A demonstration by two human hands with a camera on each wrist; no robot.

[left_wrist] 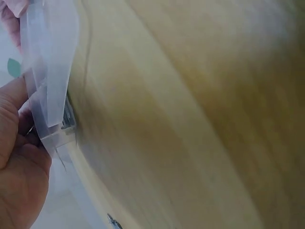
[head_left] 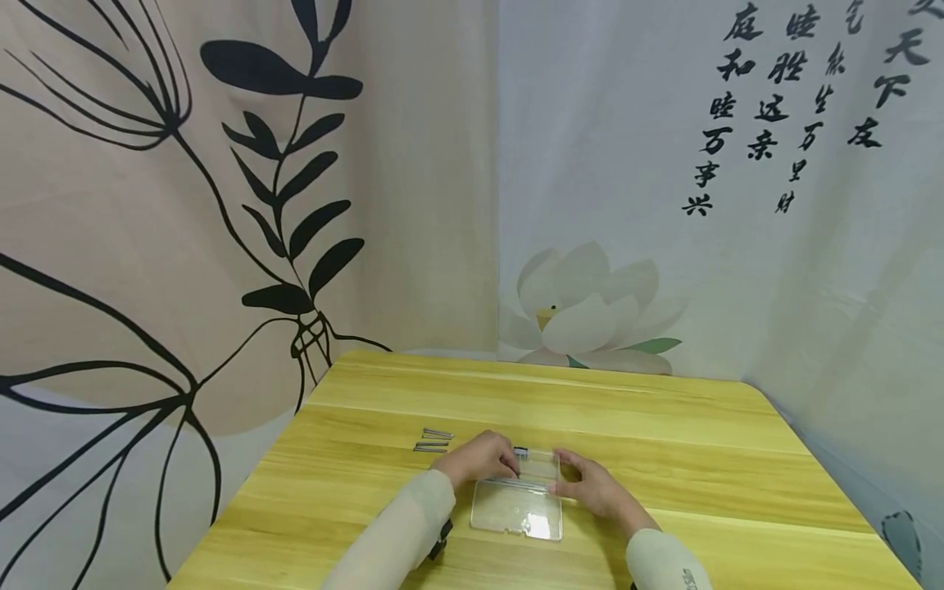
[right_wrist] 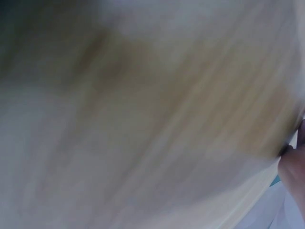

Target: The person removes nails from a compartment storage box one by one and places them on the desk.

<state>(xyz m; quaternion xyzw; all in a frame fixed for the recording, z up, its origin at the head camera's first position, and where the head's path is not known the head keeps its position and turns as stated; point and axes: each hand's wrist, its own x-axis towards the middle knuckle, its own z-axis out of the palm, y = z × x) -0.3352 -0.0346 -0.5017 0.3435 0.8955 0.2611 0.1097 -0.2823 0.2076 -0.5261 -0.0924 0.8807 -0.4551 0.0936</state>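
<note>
A clear plastic box (head_left: 538,465) lies on the table with its hinged lid (head_left: 516,510) folded open toward me. My left hand (head_left: 483,457) is at the box's left side, fingers bent down by its wall; whether they pinch anything is hidden. Across from it, my right hand (head_left: 593,485) holds the box's right side between thumb and fingers. Several metal screws (left_wrist: 67,114) sit in one end of the box in the left wrist view. More screws (head_left: 433,440) lie on the table left of my left hand. The right wrist view shows only part of the right hand (right_wrist: 293,167).
The yellow wood-grain table (head_left: 664,442) runs beyond the box on all sides. Behind it hangs a printed curtain (head_left: 435,205) with plants, a lotus and writing, close to the table's far edge.
</note>
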